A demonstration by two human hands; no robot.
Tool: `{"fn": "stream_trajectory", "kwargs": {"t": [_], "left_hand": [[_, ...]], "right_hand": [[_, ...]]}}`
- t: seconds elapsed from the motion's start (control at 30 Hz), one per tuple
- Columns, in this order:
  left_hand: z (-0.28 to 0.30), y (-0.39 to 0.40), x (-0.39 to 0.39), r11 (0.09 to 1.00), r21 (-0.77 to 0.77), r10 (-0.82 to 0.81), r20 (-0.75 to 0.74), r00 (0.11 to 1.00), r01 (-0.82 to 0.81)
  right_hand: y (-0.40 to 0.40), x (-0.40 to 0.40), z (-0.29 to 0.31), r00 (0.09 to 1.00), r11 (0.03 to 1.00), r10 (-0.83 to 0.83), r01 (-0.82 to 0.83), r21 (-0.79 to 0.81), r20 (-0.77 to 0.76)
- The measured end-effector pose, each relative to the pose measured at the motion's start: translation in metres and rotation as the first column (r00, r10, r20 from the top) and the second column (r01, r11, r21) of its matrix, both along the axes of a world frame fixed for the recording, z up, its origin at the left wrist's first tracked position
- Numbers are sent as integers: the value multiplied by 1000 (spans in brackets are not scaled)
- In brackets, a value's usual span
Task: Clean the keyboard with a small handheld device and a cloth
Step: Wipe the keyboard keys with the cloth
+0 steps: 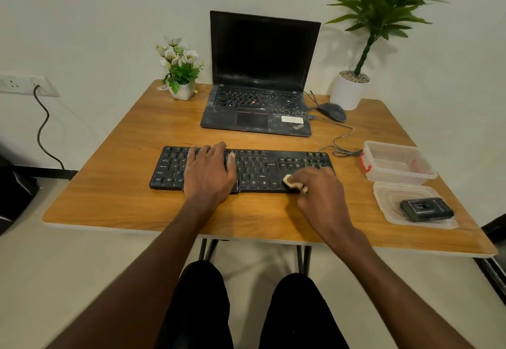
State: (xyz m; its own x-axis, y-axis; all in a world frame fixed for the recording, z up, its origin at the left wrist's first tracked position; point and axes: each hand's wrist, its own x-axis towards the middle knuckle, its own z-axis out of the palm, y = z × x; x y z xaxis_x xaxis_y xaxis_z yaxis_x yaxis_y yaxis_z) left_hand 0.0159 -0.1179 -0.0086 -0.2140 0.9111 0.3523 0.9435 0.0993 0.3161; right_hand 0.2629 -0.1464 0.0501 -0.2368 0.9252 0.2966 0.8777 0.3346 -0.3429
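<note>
Head view: keyboard [254, 169] long axis left-right.

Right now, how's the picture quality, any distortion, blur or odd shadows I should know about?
Head view: wide-angle bending curves the table edges; the tall plant throws a soft shadow on the wall; the right hand with the cloth is slightly blurred, the left hand sharper; keyboard legends are too soft to read reliably; no strong glare.

Black keyboard [241, 169], cream cloth [290, 181], wood-grain table [131, 195]
</note>
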Motion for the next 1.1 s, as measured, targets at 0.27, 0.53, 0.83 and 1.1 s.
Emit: {"fn": "stream_trajectory", "kwargs": {"t": [0.27,0.53,0.83,1.1], "left_hand": [[-3,3,-1,1000,13,10,-13,1000,-10],[1,0,0,1000,12,-1,-17,1000,2],[2,-4,1,999,16,-31,-26,999,31],[1,-4,3,1000,23,-17,-22,1000,18]], "right_hand": [[-18,-2,-17,978,991,130,-129,-19,165],[13,6,-4,994,996,-89,89,2,-70],[-7,5,-7,995,999,-7,11,-34,104],[-16,-47,-13,974,979,204,-203,-15,97]]}}
